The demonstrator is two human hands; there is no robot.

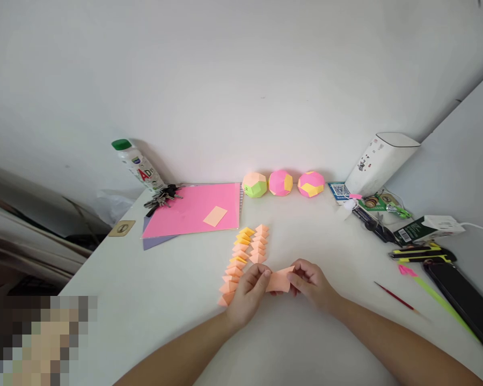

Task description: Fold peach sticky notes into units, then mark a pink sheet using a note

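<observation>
Both my hands pinch a small folded piece of orange paper (279, 280) just above the white table (153, 300). My left hand (248, 292) grips its left end with fingers closed; my right hand (312, 281) grips its right end. Just beyond my left hand lie two rows of several folded orange and yellow paper units (245, 256). Farther back sit pink sheets (197, 209) with a small orange slip (214, 216) on top.
Three folded paper balls (280, 183) line the wall. A green-capped bottle (139, 163) and keys (163, 197) are back left. At the right are a white box (380, 161), a green box (424, 229), a utility knife (421, 253), a phone (462, 300) and a thin red stick (396, 299).
</observation>
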